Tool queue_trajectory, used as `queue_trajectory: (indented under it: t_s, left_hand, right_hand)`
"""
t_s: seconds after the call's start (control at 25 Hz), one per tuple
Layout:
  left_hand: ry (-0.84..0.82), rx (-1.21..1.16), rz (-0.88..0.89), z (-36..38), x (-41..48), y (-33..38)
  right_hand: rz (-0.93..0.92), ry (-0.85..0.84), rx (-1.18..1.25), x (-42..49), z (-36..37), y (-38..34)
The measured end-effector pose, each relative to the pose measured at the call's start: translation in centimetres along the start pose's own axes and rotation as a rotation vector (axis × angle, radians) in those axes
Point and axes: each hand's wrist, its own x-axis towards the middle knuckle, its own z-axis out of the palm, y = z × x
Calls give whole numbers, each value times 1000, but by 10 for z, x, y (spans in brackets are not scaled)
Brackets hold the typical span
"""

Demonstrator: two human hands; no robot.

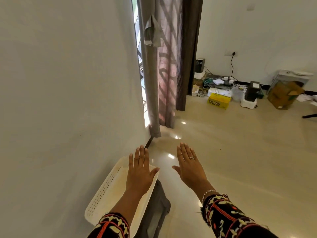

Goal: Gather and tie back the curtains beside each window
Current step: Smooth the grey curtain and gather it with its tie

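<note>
Hands first: your left hand [139,170] and right hand [190,169] are both stretched out in front of you, palms down. The fingers [141,155] are straight and close together with the thumbs sticking out, and they're gripping nothing. There's a ring [192,158] on the right one.

The curtains are well ahead of you, hanging loose down to the floor [240,152] where the wall [68,83] ends at the window [137,48]. Nearest the window is a grey curtain [149,83], next to it a pinkish panel [169,66] with light and shadow bars coming through, then a dark brown curtain [190,48] on the far side. A short strip of grey cloth [152,33] dangles high up on the grey one. Neither hand is anywhere near them.

Container-wise, your left hand hovers over a white basket [106,191] with perforated sides, sitting right against the wall. What shows of its inside is just the pale bottom. It's sitting on some grey thing [159,212], and you can't tell what that is.

Over by the far wall there's a yellow box [219,100] with black lettering, lid shut. Near it is a cardboard box [283,95] with its flaps up, contents not readable from here. Around them is a tangle of cables [208,82] and a black speaker [199,65].
</note>
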Motion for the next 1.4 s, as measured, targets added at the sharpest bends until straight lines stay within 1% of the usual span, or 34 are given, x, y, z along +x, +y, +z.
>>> queue_trajectory:
  t_s: [0.12, 0.28, 0.4, 0.48, 0.52, 0.56, 0.6, 0.68, 0.84, 0.96, 1.04, 1.12, 1.2, 1.24, 1.32, 1.4]
  left_hand:
    - [-70, -90, 13, -2, 52, 45]
    - [2, -181, -21, 3, 121, 98]
    - [64, -198, 17, 16, 160, 119]
    - [126, -166, -5, 18, 191, 128]
    - [110, -180, -15, 16, 206, 133]
    - [88, -195, -15, 15, 222, 135]
    - [101, -190, -17, 17, 239, 136]
    - [222, -163, -2, 27, 276, 135]
    - [306, -104, -46, 39, 364, 122]
    - [391, -133, -24, 38, 445, 106]
    - [397, -123, 15, 31, 498, 97]
    - [362, -84, 25, 15, 542, 93]
    - [371, -37, 26, 3, 580, 94]
    - [400, -4, 25, 0, 596, 94]
    - [530, 83, 23, -4, 629, 93]
    - [571, 128, 16, -12, 664, 93]
  right_hand:
    - [-2, -30, 22, 29, 1, 57]
    - [-15, -11, 12, 72, -5, 131]
    - [-46, 0, 23, 105, -6, 162]
    - [-68, 123, 24, 130, -4, 178]
    - [-85, 168, -11, 143, -5, 186]
    - [-89, 176, -43, 157, -8, 193]
    - [-91, 201, -82, 174, -10, 200]
    - [-113, 247, -104, 212, -11, 216]
    - [-141, 317, -150, 306, -12, 249]
    - [-197, 367, -143, 387, -19, 268]
    - [-215, 410, -122, 440, -27, 277]
    - [-213, 476, -114, 486, -40, 285]
    - [-221, 513, -116, 524, -47, 292]
    - [-218, 537, -116, 541, -49, 296]
    - [-208, 582, -98, 574, -51, 304]
    - [-212, 604, -86, 607, -51, 311]
